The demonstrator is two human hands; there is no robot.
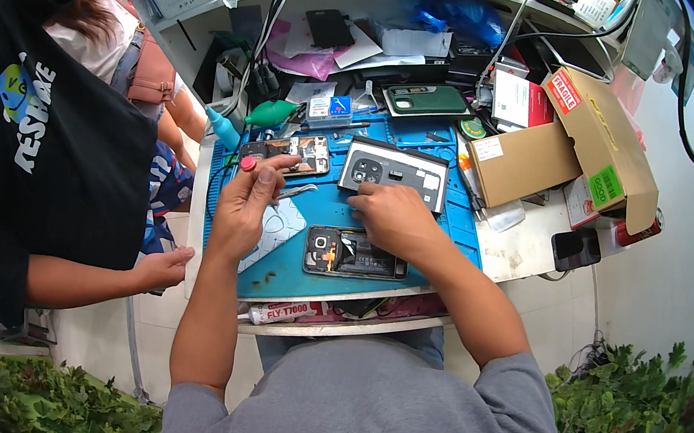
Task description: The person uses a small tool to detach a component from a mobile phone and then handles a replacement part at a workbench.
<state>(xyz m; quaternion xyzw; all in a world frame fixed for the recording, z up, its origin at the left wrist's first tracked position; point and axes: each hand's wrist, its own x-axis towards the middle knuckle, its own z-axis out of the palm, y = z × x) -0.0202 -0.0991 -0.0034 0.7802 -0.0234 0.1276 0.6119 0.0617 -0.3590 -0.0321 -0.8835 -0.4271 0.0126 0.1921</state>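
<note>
My left hand [246, 208] is raised over the left part of the blue repair mat [325, 214], closed round a small red-ended tool [248, 164]; most of the tool is hidden by the fingers. My right hand [403, 220] has its fingers bent together at the front edge of a shallow box [436, 169]; anything pinched in them is too small to make out. Inside that box lies a dark phone back part [370, 171] with camera openings. Below the right hand rests an opened phone [376, 263], its battery and an orange flex cable showing. A second opened phone [313, 156] lies behind my left hand, near tweezers [298, 191].
A light patterned sheet [275, 229] lies on the mat. Behind are a green phone case [426, 98], a green blower bulb [270, 114] and a blue bottle [223, 128]. Cardboard boxes [525, 163] crowd the right. A person in black [64, 170] stands at the left, hand beside the bench.
</note>
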